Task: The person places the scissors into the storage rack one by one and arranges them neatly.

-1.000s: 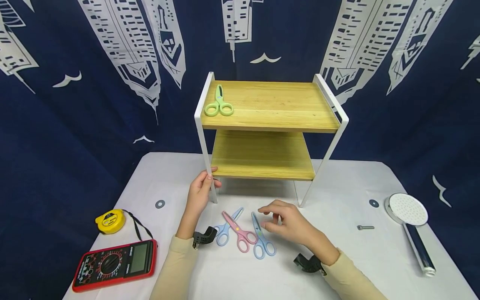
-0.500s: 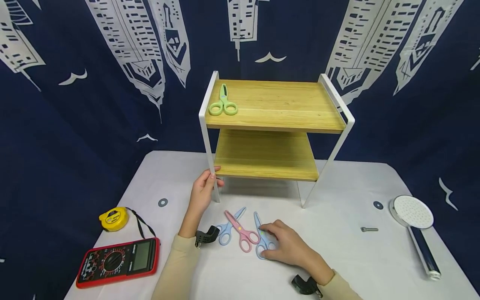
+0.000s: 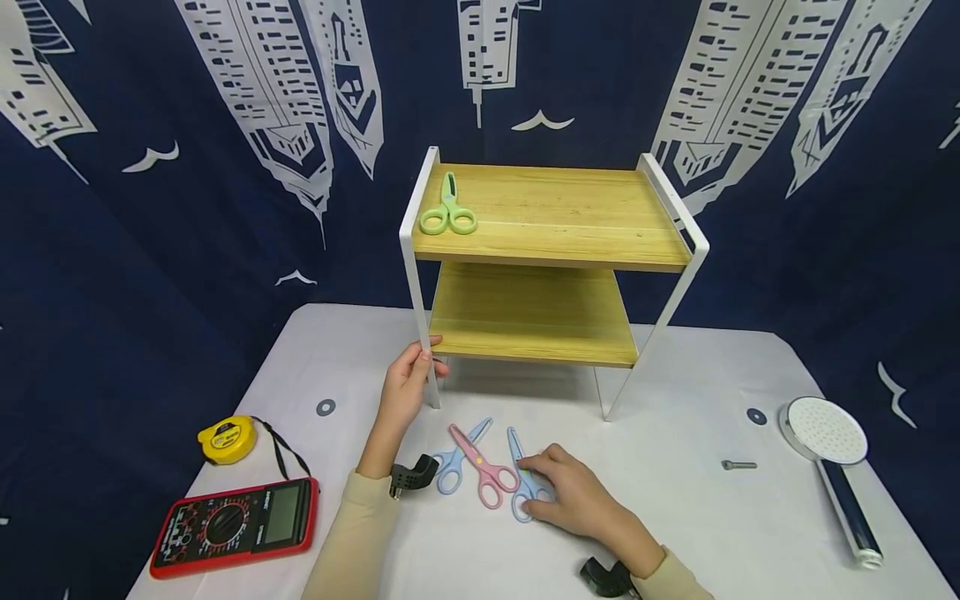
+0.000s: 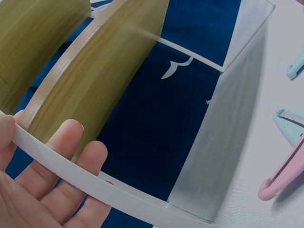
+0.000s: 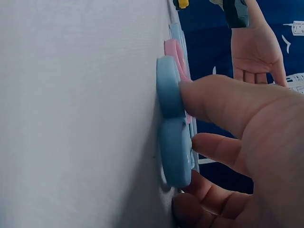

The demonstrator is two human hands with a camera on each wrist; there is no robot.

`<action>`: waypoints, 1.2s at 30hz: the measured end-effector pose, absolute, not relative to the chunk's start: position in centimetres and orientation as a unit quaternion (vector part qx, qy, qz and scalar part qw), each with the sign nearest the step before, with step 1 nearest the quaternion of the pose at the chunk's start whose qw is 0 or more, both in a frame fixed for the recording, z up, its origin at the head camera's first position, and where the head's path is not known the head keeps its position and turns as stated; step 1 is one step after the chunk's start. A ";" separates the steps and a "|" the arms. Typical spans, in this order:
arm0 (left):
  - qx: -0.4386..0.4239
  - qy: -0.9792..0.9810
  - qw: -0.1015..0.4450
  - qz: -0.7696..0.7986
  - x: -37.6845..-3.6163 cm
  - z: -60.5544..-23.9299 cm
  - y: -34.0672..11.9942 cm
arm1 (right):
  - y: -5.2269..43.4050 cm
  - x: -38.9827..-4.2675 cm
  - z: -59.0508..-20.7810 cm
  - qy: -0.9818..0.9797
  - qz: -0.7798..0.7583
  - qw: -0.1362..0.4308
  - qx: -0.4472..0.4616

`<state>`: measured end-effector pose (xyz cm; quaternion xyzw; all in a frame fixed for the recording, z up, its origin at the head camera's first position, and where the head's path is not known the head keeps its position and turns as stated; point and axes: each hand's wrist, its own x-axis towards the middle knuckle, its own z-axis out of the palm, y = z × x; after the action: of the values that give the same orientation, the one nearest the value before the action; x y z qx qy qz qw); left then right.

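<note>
My left hand (image 3: 405, 387) grips the white front left leg (image 4: 90, 183) of a two-tier wooden shelf (image 3: 547, 217), fingers curled round it just by the lower board. Low over the white table, my right hand (image 3: 577, 496) pinches the right-hand pair of light blue scissors (image 3: 514, 446), thumb on a handle loop and forefinger near the pivot. These scissors lie flat, their handles partly hidden by the hand. Just left of them, pink scissors (image 3: 480, 462) lie across another light blue pair (image 3: 453, 457). Green scissors (image 3: 448, 208) rest on the top board at its left end.
A red multimeter (image 3: 236, 527) and a yellow tape measure (image 3: 227, 439) lie on the left. On the right are a shower head (image 3: 823, 431), a bolt (image 3: 738, 464) and a washer (image 3: 757, 416); another washer (image 3: 326, 407) is left of the shelf. Blue printed cloth hangs behind.
My right hand has come down from above the table onto the right-hand blue scissors and taken hold of them. The left hand keeps its grip on the shelf leg. The head view has shifted slightly.
</note>
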<state>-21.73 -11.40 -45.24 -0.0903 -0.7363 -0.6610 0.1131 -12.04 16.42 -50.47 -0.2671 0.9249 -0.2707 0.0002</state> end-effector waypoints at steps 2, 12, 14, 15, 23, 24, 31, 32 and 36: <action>-0.089 -0.736 0.112 -0.662 -21.7 -45.3 -11.4 | 16.4 -12.0 -50.4 0.926 -0.269 0.001 -0.265; -0.087 -0.739 0.111 -0.659 -21.8 -45.4 -11.4 | 16.9 -12.5 -49.8 0.948 -0.243 0.009 -0.203; -0.087 -0.739 0.113 -0.658 -21.8 -45.4 -11.4 | 17.0 -12.6 -49.8 0.950 -0.245 0.014 -0.193; -0.086 -0.739 0.113 -0.658 -21.8 -45.4 -11.4 | 17.0 -12.7 -49.8 0.950 -0.247 0.016 -0.191; -0.083 -0.740 0.111 -0.658 -21.9 -45.5 -11.4 | 17.3 -13.0 -49.7 0.947 -0.276 0.029 -0.161; -0.082 -0.739 0.110 -0.659 -21.9 -45.5 -11.4 | 17.3 -13.0 -49.7 0.946 -0.280 0.032 -0.157; -0.078 -0.739 0.107 -0.660 -21.9 -45.4 -11.4 | 17.9 -13.3 -49.5 0.940 -0.290 0.051 -0.174; -0.078 -0.740 0.107 -0.660 -21.8 -45.4 -11.4 | 18.0 -13.3 -49.5 0.937 -0.293 0.054 -0.180; -0.076 -0.739 0.104 -0.661 -21.7 -45.2 -11.4 | 18.6 -13.5 -49.4 0.923 -0.318 0.075 -0.201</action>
<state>-21.72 -11.36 -45.22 -0.0760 -0.7391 -0.6610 0.1045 -13.55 18.57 -49.37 -0.2014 0.9234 -0.3179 0.0752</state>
